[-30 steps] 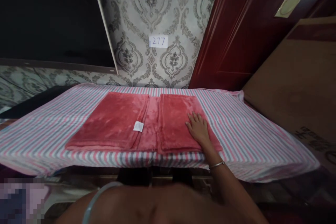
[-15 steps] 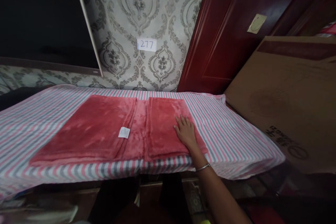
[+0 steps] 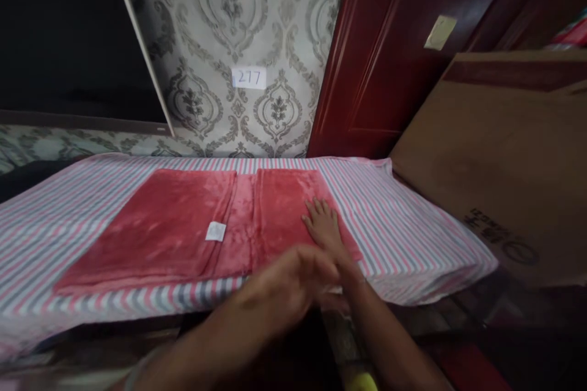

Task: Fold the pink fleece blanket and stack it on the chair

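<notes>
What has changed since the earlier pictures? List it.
The left hand, out of view in the previous picture, has come up from the lower left, blurred, in front of the right arm; whether they touch cannot be told. The view has swung right since the first picture, showing more of the cardboard box. Unchanged: the right hand lies flat on the right side of the folded red blanket.
</notes>
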`<state>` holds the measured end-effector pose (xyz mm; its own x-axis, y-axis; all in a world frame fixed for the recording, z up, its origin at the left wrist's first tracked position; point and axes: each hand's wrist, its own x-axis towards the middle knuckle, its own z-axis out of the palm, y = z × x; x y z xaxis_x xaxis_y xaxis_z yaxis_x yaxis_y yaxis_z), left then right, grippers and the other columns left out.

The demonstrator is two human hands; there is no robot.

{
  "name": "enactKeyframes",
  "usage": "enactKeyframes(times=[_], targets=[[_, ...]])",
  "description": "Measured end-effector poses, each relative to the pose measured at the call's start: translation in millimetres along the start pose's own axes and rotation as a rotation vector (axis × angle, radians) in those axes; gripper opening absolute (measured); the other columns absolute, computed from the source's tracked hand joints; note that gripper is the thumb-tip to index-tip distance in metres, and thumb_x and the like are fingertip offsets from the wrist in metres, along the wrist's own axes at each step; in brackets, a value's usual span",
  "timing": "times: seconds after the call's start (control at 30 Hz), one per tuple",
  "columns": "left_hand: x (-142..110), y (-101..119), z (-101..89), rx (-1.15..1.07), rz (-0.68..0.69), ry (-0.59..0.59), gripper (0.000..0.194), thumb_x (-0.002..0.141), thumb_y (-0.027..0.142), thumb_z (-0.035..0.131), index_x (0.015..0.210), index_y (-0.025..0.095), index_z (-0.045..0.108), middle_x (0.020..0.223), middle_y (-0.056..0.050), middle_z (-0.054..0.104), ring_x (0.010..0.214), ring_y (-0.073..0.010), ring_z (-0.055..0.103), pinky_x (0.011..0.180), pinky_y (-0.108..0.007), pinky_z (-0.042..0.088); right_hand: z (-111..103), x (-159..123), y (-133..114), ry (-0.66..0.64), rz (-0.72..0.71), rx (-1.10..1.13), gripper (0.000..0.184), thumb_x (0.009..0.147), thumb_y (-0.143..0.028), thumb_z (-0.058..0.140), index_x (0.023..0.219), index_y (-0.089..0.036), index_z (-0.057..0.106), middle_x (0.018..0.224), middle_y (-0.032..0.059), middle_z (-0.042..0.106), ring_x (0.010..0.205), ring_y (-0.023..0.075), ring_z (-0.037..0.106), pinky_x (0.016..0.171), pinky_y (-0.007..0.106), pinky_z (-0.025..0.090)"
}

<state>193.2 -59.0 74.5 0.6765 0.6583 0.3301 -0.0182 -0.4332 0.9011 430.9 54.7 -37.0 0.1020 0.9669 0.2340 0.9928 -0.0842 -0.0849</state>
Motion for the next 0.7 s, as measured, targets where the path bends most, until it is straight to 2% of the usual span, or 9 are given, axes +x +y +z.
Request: enactKeyframes(times=[0.1, 0.13, 0.17, 0.23, 0.3, 0.37, 0.47, 0.6, 0.7], targets=[[47, -42, -3.1, 0.15, -0.11, 0.164, 0.035, 0.101, 0.044, 0.039, 0.105, 0.023, 0.066, 0.116, -0.008, 0.07, 0.115, -0.0248, 0.062, 0.105, -0.044, 0.048, 1, -1, 2, -0.001, 0.017, 0.011, 0.053, 0.105, -0.041, 0.036, 0.155, -0.025, 0.04, 0.163, 0.0086, 0.031, 0.15, 0.0314, 0.024, 0.117, 0.055, 0.026], [56, -58, -4.7, 0.288, -0.15, 0.179, 0.036, 0.101, 0.04, 0.037, 0.098, 0.02, 0.067, 0.112, -0.009, 0.071, 0.113, -0.0244, 0.063, 0.105, -0.043, 0.047, 1, -1, 2, -0.002, 0.02, 0.014, 0.053, 0.105, -0.042, 0.035, 0.155, -0.025, 0.04, 0.163, 0.0086, 0.031, 0.15, 0.0316, 0.024, 0.116, 0.056, 0.026], [61, -74, -6.6, 0.436, -0.174, 0.187, 0.038, 0.102, 0.036, 0.034, 0.099, 0.019, 0.068, 0.115, -0.01, 0.071, 0.119, -0.0252, 0.061, 0.108, -0.044, 0.045, 2, -1, 3, -0.003, 0.019, 0.018, 0.053, 0.105, -0.042, 0.034, 0.155, -0.025, 0.04, 0.163, 0.0086, 0.031, 0.15, 0.0317, 0.023, 0.116, 0.056, 0.026], [61, -101, -10.4, 0.733, -0.213, 0.114, 0.035, 0.099, 0.037, 0.044, 0.118, 0.018, 0.066, 0.138, -0.014, 0.062, 0.138, -0.0297, 0.048, 0.118, -0.051, 0.033, 3, -1, 4, -0.008, 0.013, 0.028, 0.053, 0.105, -0.043, 0.034, 0.155, -0.025, 0.039, 0.163, 0.0086, 0.031, 0.15, 0.0317, 0.022, 0.116, 0.056, 0.026], [51, -120, -13.7, 0.937, -0.251, -0.004, 0.055, 0.095, 0.043, 0.054, 0.142, 0.015, 0.052, 0.157, -0.018, 0.042, 0.15, -0.0333, 0.03, 0.123, -0.058, 0.019, 3, 0, 4, -0.01, 0.01, 0.035, 0.053, 0.106, -0.043, 0.034, 0.155, -0.025, 0.039, 0.163, 0.0085, 0.031, 0.15, 0.0316, 0.021, 0.117, 0.056, 0.025], [41, -131, -16.5, 1.024, -0.28, -0.103, 0.073, 0.094, 0.051, 0.055, 0.152, 0.012, 0.039, 0.163, -0.02, 0.029, 0.154, -0.0336, 0.019, 0.124, -0.06, 0.011, 4, -1, 5, -0.008, 0.011, 0.034, 0.053, 0.106, -0.043, 0.034, 0.155, -0.024, 0.039, 0.164, 0.0083, 0.029, 0.151, 0.0315, 0.02, 0.117, 0.056, 0.025], [35, -135, -21.0, 1.029, -0.279, -0.174, 0.077, 0.096, 0.057, 0.048, 0.156, 0.012, 0.032, 0.165, -0.019, 0.023, 0.155, -0.0308, 0.016, 0.125, -0.058, 0.009, 5, -1, 5, -0.005, 0.009, 0.027, 0.053, 0.106, -0.042, 0.032, 0.155, -0.023, 0.04, 0.163, 0.0085, 0.03, 0.15, 0.0317, 0.021, 0.117, 0.056, 0.025], [36, -133, -25.8, 0.984, -0.276, -0.178, 0.075, 0.097, 0.056, 0.046, 0.157, 0.016, 0.03, 0.166, -0.016, 0.022, 0.155, -0.0287, 0.017, 0.126, -0.055, 0.012, 5, 0, 6, -0.001, 0.008, 0.032, 0.054, 0.105, -0.043, 0.031, 0.155, -0.024, 0.04, 0.163, 0.0088, 0.031, 0.15, 0.0321, 0.021, 0.117, 0.057, 0.025], [28, -136, -28.1, 0.972, -0.26, -0.111, 0.066, 0.098, 0.051, 0.046, 0.155, 0.019, 0.036, 0.166, -0.015, 0.024, 0.155, -0.0287, 0.015, 0.125, -0.055, 0.014, 5, 0, 7, -0.006, 0.01, 0.037, 0.055, 0.105, -0.044, 0.031, 0.155, -0.023, 0.039, 0.163, 0.009, 0.031, 0.15, 0.0319, 0.021, 0.117, 0.056, 0.025]])
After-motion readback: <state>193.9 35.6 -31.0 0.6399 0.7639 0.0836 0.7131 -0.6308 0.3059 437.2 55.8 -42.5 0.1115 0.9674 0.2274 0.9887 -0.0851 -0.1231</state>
